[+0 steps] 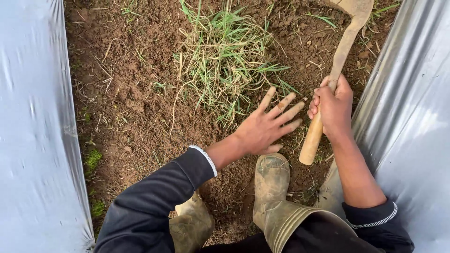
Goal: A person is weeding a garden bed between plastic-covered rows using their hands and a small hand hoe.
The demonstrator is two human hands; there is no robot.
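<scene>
My right hand (333, 107) grips the wooden handle of a hand hoe (328, 93), whose blade end reaches the top right of the view. My left hand (267, 126) is spread flat with fingers apart, just above the brown soil (140, 93), and holds nothing. Its fingertips point toward a loose clump of pulled grass (225, 61) lying on the soil ahead of me. The two hands are close together, almost touching.
Silver plastic mulch sheets line both sides: one on the left (33, 131), one on the right (412, 103). My muddy rubber boots (272, 182) stand on the soil strip below the hands. Small moss patches (93, 159) grow by the left sheet.
</scene>
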